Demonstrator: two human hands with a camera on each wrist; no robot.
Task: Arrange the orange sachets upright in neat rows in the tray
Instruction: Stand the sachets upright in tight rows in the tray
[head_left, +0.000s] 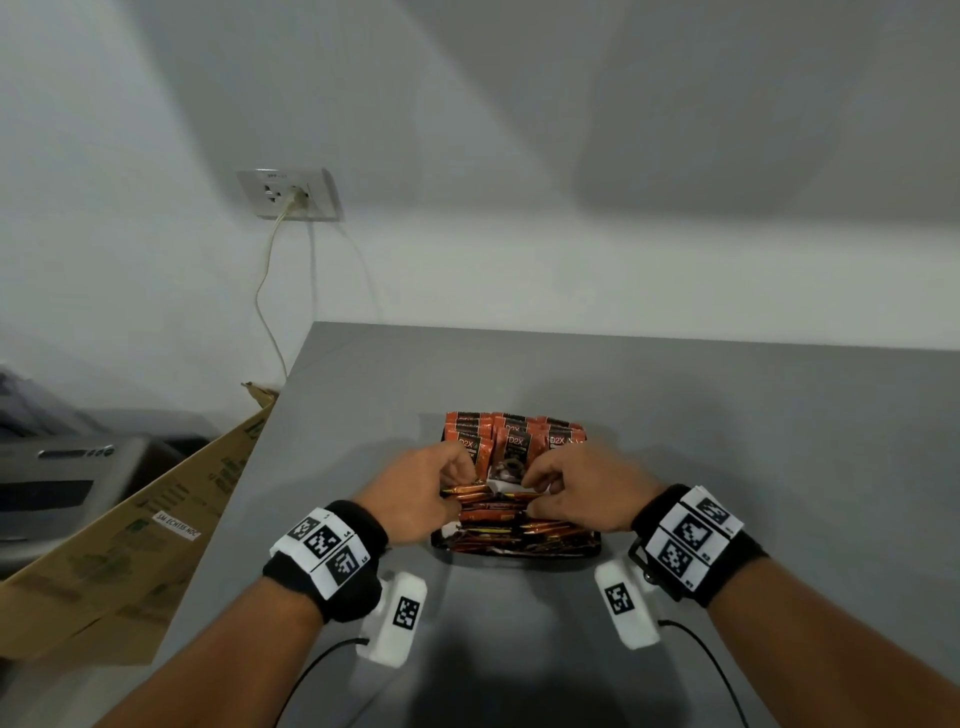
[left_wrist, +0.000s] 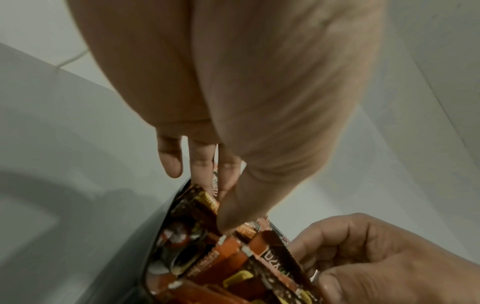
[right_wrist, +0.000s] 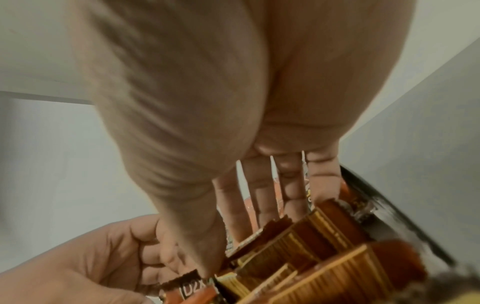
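Observation:
A black tray sits on the grey table, between both of my hands. Several orange sachets stand upright in rows in its far half. More sachets lie stacked and leaning in its near half. My left hand pinches a bunch of these leaning sachets from the left, thumb and fingers on either side. My right hand grips the same bunch from the right, its fingers behind the packets. The tray rim shows past the right fingers.
The grey table ends at a white wall behind the tray. A cardboard box leans at the table's left edge, with a printer beyond it. A cable hangs from a wall socket.

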